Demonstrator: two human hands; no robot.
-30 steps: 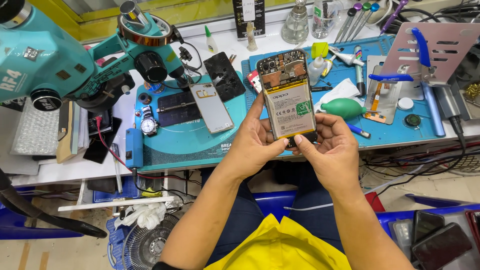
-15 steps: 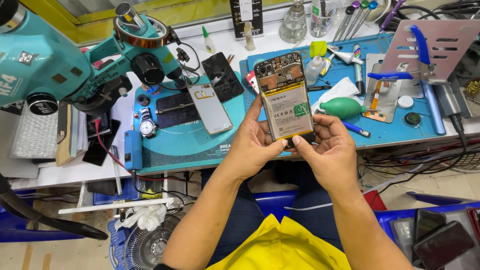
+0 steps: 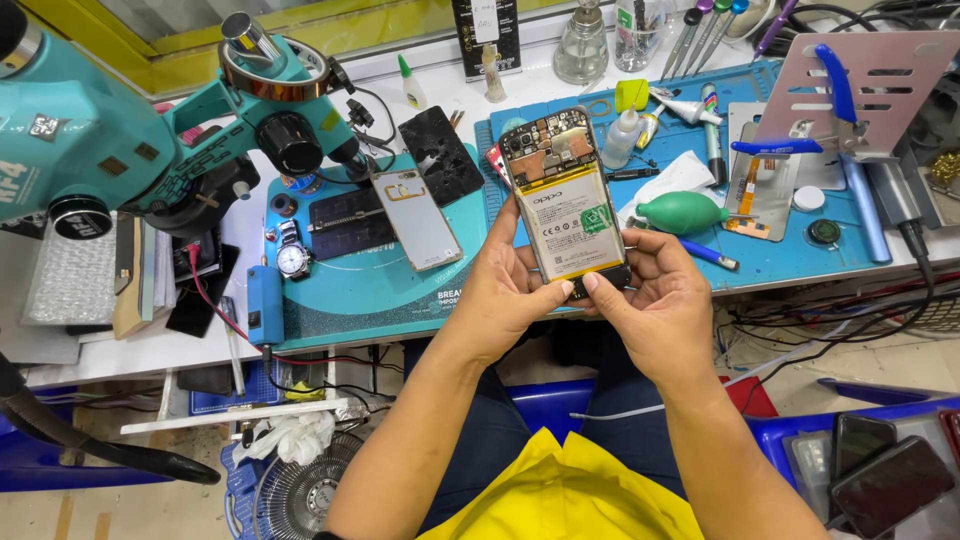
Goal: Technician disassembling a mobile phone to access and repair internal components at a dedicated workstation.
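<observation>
Opened phone [image 3: 563, 200] between both hands

A white label with a green square and yellow edges covers the battery [image 3: 568, 228] of the opened phone, which is held upright over the bench edge between the left hand [image 3: 508, 290] and the right hand [image 3: 655, 300]. A tall black package with a white panel [image 3: 486, 38] stands at the back of the bench, against the yellow window frame. A small square label [image 3: 43, 126] and pale lettering sit on the teal microscope body at far left. White print runs along the near edge of the teal mat [image 3: 462, 296]. Dark phone screens [image 3: 885, 478] lie face up in a tray at lower right, unlit.
</observation>
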